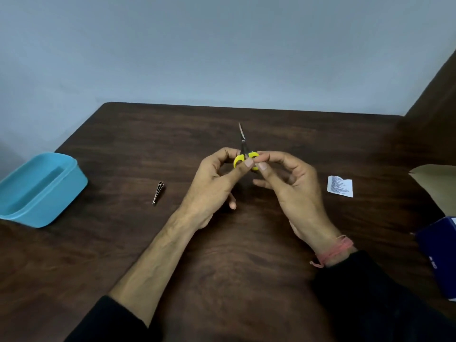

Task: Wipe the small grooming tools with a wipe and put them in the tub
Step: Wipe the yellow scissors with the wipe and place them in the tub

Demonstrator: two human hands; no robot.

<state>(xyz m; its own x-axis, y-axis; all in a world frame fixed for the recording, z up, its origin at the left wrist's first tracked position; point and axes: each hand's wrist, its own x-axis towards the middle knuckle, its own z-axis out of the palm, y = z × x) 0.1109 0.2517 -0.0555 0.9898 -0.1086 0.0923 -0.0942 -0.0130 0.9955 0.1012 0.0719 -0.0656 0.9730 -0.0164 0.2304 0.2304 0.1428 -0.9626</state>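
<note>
While apparently shut, scissors [243, 146] in both hands.

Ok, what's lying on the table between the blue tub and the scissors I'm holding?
In the head view, only the nail clipper lies between the blue tub and the scissors; the rest is bare table.

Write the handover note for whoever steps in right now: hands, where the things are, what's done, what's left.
Left hand and right hand: both pinch the yellow handles of the small scissors, held above the table with the blades pointing away.
Nail clipper: lies on the table, left of the hands, untouched.
Blue tub: far left, nothing visible inside.
Wipe sachet: on the table to the right; I cannot tell if it is opened.
Done: nothing is in the tub yet.
Left: wipe the scissors and clipper, then place both in the tub.
</note>
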